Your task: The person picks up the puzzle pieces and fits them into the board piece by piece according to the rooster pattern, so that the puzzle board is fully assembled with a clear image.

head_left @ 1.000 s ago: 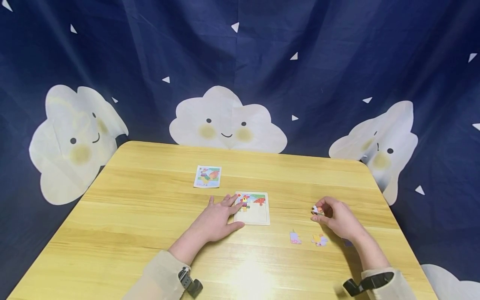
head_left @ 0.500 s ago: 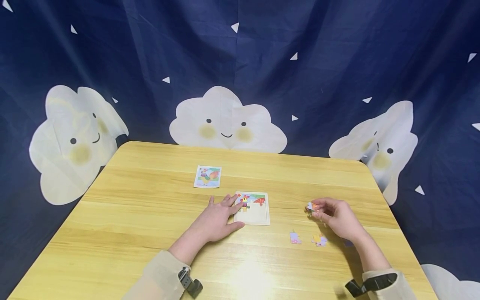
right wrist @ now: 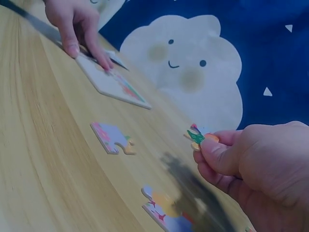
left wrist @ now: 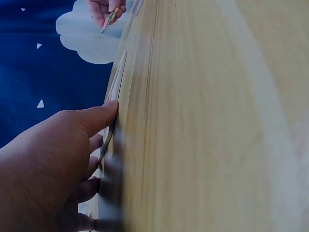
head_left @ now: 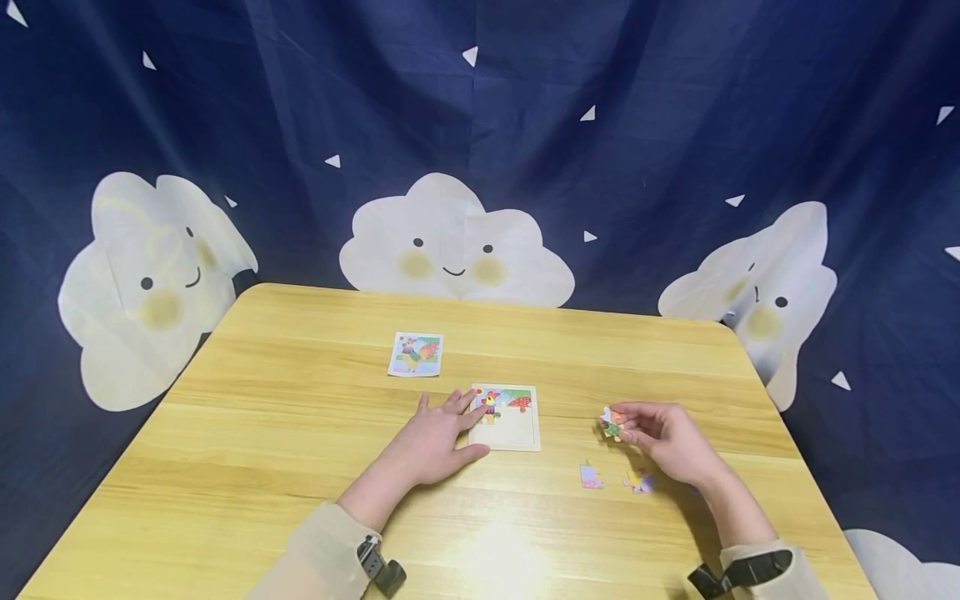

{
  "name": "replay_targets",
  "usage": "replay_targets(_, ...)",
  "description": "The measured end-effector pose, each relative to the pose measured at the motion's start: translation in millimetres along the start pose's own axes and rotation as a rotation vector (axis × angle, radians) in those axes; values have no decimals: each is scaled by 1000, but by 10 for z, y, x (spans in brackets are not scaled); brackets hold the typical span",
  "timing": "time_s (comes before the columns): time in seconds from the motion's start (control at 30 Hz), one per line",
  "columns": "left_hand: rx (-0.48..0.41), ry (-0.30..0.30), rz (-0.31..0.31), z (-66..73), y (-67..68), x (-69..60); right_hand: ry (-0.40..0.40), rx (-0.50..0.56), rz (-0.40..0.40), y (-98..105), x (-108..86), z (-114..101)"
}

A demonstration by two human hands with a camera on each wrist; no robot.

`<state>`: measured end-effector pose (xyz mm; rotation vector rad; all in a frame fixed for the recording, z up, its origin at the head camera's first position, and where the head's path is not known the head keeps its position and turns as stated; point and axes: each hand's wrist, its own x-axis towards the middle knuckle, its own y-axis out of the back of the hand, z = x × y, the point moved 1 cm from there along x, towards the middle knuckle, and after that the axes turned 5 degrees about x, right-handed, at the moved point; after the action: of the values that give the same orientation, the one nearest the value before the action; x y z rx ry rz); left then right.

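Observation:
My right hand (head_left: pixel 671 437) pinches a jigsaw piece (head_left: pixel 612 423) with green, orange and white on it, held above the table. The right wrist view shows this piece between thumb and fingers, its green part (right wrist: pixel 195 137) uppermost. With fingers spread, my left hand (head_left: pixel 431 440) rests on the left side of a square puzzle board (head_left: pixel 517 433). The board's top row and part of its left side carry pieces of a rooster picture; the rest is bare white. In the left wrist view, the left thumb (left wrist: pixel 104 117) lies on the board's edge.
Two loose pieces lie right of the board: a lilac one (head_left: pixel 591 476) and a yellow-and-lilac one (head_left: pixel 637 481). Another is mostly hidden by the right wrist. A rooster picture card (head_left: pixel 416 354) lies behind the board. A dark blue cloud-print curtain (head_left: pixel 525 108) hangs behind the table (head_left: pixel 300 333).
My right hand has moved slightly left with the jigsaw piece and turned it, so more of its green part shows. The left hand and the board have stayed still.

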<state>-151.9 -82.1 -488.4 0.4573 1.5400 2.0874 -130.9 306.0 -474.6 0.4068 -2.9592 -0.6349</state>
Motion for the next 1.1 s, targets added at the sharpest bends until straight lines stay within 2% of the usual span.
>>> replay_targets(0.27,6,-2,2,-5,-5,-1,52,-14,19,-88,40,-22)
replay_targets(0.5,4,0,-2,-4,-2,-5,90,26,8,-191,113,-33)
replay_targets(1.1,-5,-2,4,0,-11,-11,63,96,-63,-415,229,-111)
